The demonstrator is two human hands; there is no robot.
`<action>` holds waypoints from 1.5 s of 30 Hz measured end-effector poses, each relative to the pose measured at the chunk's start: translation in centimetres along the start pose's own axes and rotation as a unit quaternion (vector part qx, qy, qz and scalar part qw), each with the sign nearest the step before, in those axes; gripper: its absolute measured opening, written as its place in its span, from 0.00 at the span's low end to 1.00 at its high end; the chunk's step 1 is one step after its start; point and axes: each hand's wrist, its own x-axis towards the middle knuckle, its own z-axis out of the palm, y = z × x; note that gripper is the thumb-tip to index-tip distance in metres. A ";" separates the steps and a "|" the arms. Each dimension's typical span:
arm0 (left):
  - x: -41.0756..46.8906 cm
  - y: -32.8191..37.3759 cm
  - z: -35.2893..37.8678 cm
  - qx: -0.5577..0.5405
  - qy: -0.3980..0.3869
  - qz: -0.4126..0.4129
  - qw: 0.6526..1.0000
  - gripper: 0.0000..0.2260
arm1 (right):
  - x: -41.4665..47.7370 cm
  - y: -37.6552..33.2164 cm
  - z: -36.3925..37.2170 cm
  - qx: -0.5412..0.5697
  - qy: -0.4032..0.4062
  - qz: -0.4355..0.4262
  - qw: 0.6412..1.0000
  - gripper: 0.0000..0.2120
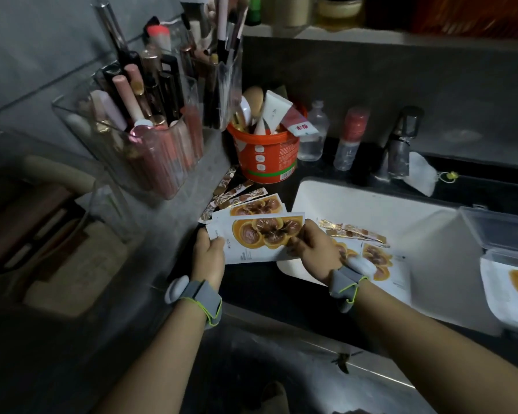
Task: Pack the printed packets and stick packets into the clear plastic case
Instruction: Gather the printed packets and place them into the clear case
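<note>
A white printed packet (260, 237) with an orange mushroom picture is held between both hands over the dark counter. My left hand (209, 255) grips its left edge and my right hand (317, 249) pinches its right edge. More printed packets (251, 206) lie fanned just behind it. Brown and gold stick packets (234, 189) lie behind those, and further stick packets (350, 230) rest on the white sink with two more printed packets (380, 261). The clear plastic case (503, 234) stands open at the far right with a printed packet (515, 291) inside.
A white sink (356, 198) fills the right side, with a tap (401, 144) behind it. An orange tub (263, 156) of tubes, two small bottles (347, 138) and clear organisers (138, 138) full of cosmetics crowd the back left.
</note>
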 end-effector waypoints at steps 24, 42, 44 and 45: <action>-11.2 6.2 24.8 0.082 -0.163 0.050 0.982 0.14 | -9.2 9.7 -24.9 -0.028 0.215 0.127 0.968 0.16; -20.3 4.2 36.3 0.372 -0.344 0.168 0.846 0.24 | -14.3 19.9 -34.9 -0.053 0.300 0.256 0.918 0.13; -20.8 3.8 36.4 0.449 -0.334 0.196 0.805 0.25 | -14.0 20.7 -35.0 -0.088 0.256 0.268 0.925 0.10; -21.1 3.7 36.4 0.482 -0.323 0.213 0.786 0.25 | -13.9 21.1 -35.0 -0.110 0.228 0.269 0.929 0.10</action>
